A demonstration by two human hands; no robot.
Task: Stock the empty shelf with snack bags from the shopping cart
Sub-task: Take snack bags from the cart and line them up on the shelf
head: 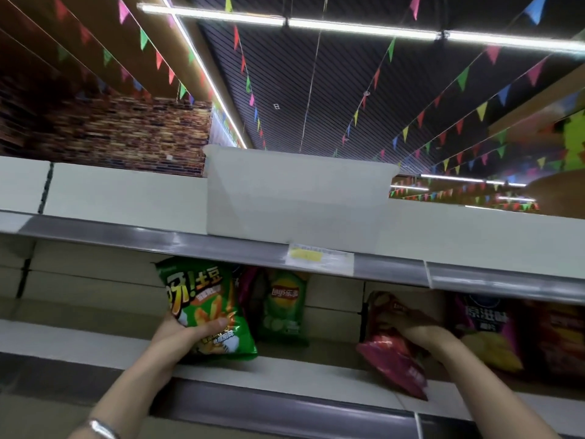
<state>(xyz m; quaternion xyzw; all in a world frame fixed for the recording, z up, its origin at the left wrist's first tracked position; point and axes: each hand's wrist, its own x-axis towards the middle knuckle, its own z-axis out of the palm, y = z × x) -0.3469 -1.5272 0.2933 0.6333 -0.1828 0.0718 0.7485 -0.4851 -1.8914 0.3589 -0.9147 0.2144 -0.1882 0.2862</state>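
From my seat both forearms reach up and forward onto the shelf [285, 367]; the left one wears a silver bracelet [100, 428] at the wrist, and its hand, the left grip [186, 332], is raised with the thumb lying across the front of a bag. The right arm comes in from the lower right corner, and its hand, the right grip [422, 335], bends inward at the wrist. The shelf is a pale board with a grey price rail along its front edge; a second shelf above it carries a translucent white bin [294, 198] and a yellow price label [319, 258] on its rail. Overhead I see a dark slatted ceiling, long light strips, strings of coloured pennants [462, 77], and a brick-patterned wall at the left. The left grip is clamped on the green snack bag [205, 308], thumb in front and fingers behind, holding it upright near the front edge of the shelf. The right grip is curled round the red snack bag [392, 353], which tilts with its lower end hanging over the shelf's front edge. Between them, further back, a lime-green chip bag [285, 304] stands upright, and a dark purple bag [484, 324] stands at the right end, just beside the right hand.
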